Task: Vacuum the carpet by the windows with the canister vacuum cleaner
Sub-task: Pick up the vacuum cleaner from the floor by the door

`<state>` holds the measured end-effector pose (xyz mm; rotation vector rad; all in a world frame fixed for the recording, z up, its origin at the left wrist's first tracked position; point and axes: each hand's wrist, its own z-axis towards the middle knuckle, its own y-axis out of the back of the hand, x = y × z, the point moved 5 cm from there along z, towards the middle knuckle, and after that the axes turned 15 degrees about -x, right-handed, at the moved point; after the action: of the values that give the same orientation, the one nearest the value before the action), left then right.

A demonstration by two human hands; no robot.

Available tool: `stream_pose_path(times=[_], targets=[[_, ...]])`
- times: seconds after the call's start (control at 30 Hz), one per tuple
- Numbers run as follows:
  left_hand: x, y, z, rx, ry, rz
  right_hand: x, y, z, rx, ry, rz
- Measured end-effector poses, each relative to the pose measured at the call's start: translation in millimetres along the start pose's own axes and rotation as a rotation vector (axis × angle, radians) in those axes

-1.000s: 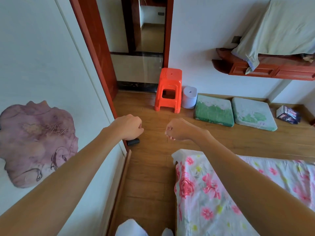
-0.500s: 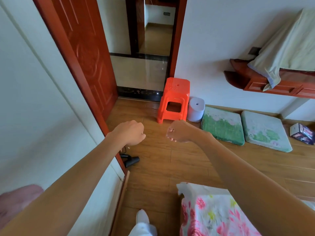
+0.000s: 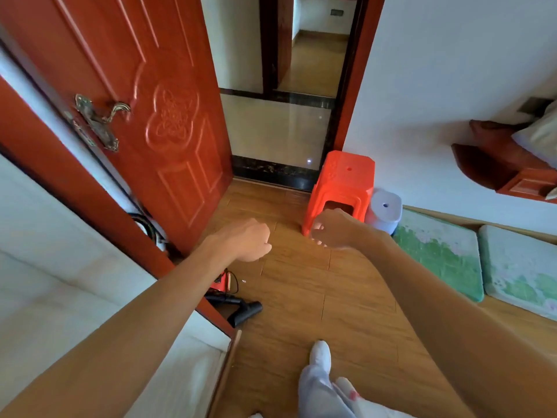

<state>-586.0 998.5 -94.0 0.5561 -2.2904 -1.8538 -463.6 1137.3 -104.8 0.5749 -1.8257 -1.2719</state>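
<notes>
vacuum cleaner (image 3: 229, 300) below left fingers (image 3: 264, 247)

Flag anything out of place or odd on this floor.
A black vacuum nozzle lies on the wood floor, poking out from the gap beside the open red door toward the walking path. Nothing looks spilled or broken.

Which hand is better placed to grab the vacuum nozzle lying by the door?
Left, probably. The left hand, empty, is beside the door, near the black nozzle and red vacuum body; the right hand is across by the orange stool.
</notes>
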Motion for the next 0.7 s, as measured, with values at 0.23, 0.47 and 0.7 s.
stream_pose_path(times=[0.23, 0.47, 0.7], targets=[[55, 12, 49, -0.070, 0.259, -0.057, -6, 4, 106, 0.085, 0.182, -0.010], [102, -4, 59, -0.007, 0.537, -0.189, 15, -5, 185, 0.232, 0.340, -0.083], [166, -22, 95, -0.067, 0.650, -0.279, 67, -22, 269, 0.295, 0.495, -0.159]])
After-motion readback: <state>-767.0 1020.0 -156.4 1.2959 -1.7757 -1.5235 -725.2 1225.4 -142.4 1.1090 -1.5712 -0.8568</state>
